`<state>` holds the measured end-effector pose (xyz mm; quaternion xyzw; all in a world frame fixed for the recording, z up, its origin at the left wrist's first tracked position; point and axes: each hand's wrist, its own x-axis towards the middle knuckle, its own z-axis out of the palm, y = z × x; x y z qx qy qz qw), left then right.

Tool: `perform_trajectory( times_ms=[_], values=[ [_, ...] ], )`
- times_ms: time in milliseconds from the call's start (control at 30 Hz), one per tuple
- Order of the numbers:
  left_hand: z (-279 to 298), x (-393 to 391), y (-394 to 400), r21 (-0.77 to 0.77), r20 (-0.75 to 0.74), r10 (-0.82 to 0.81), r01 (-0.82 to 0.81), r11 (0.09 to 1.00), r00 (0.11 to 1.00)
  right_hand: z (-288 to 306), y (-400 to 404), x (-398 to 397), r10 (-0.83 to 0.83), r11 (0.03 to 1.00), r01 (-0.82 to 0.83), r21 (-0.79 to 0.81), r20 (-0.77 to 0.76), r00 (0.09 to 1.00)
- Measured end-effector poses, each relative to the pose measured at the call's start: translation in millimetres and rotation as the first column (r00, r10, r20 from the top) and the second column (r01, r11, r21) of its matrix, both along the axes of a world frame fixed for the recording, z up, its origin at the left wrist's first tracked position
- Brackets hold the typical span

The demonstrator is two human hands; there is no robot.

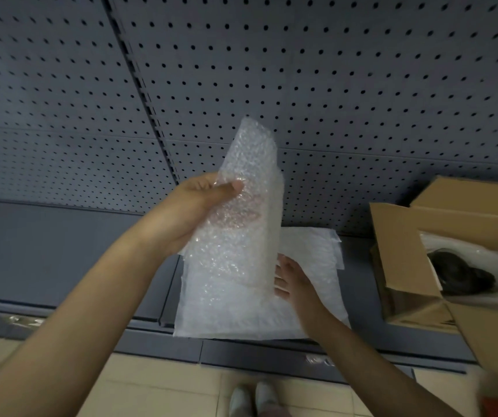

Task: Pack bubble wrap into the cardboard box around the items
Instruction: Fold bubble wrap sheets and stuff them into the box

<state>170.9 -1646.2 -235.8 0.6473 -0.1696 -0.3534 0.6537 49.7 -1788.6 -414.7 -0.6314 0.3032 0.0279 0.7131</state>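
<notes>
My left hand (193,206) grips a sheet of bubble wrap (241,206) and holds it upright above the shelf, thumb pressed on its front. Its lower edge meets a stack of flat bubble wrap sheets (311,266) lying on the grey shelf (61,251). Beside that lower edge my right hand (294,279) rests on the stack with fingers spread, some of them hidden behind the raised sheet. An open cardboard box (404,248) stands at the right with its flaps up. Inside it lies a dark item (458,272) on white wrap.
A grey pegboard wall (332,85) rises behind the shelf. The shelf's front edge (241,350) runs across the lower frame. Below it are tan floor tiles (151,386) and the toes of my white shoes (253,398).
</notes>
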Motion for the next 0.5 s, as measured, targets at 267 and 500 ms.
perform_trajectory(
  times_ms=[267, 500],
  values=[
    [26.2, -7.1, -24.9, -0.178, -0.047, -0.057, 0.048, 0.983, 0.997, 19.7, -12.0, -11.5, -0.035, 0.906, 0.016, 0.424, 0.037, 0.999],
    [34.6, 13.5, -17.6, -0.455, -0.213, -0.058, -0.046, 0.889, 0.975, 71.5, -56.8, -6.8, -0.205, 0.742, 0.012, 0.671, 0.21, 0.956]
  ],
)
